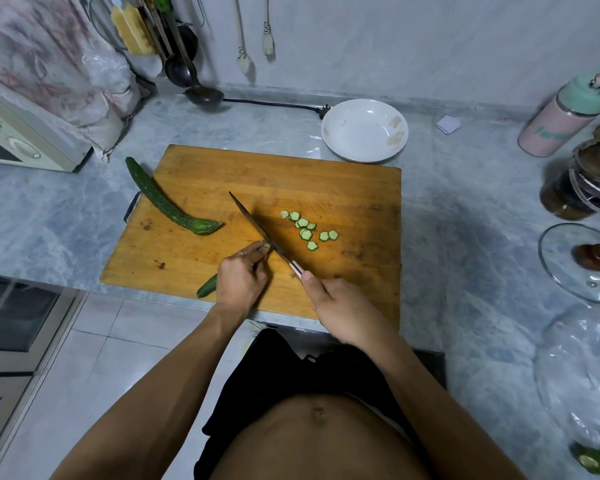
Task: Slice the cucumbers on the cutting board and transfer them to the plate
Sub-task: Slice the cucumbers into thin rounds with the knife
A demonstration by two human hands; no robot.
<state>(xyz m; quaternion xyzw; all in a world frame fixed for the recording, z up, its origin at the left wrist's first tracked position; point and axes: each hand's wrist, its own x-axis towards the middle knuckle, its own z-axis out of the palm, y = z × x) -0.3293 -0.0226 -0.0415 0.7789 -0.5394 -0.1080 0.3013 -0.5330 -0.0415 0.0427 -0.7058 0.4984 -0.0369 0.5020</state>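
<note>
On the cutting board [194,188], near its front edge, lies the cucumber being cut [208,286]. Long axis runs from front-left to back-right; only its dark green tail shows, sticking out past the left hand [241,278]. Rest is hidden under that hand, so its cut end is hard to make out. Left fingers curl down over it, fingertips [262,249] right against the blade.

Right hand [340,311] grips the knife [257,226] by the handle, thumb lying along it. Blade points away and to the left, tip over bare board.

Slices [307,230]: a loose cluster of pale green rounds just right of the blade, some overlapping.

Second cucumber [167,202], whole at its far end and cut at the near one, lies on the board's left side, far tip overhanging the edge onto the counter [447,209].

White plate [364,129] sits behind the board's back-right corner. Glass lid [582,261] at the right edge, partly cut off.
</note>
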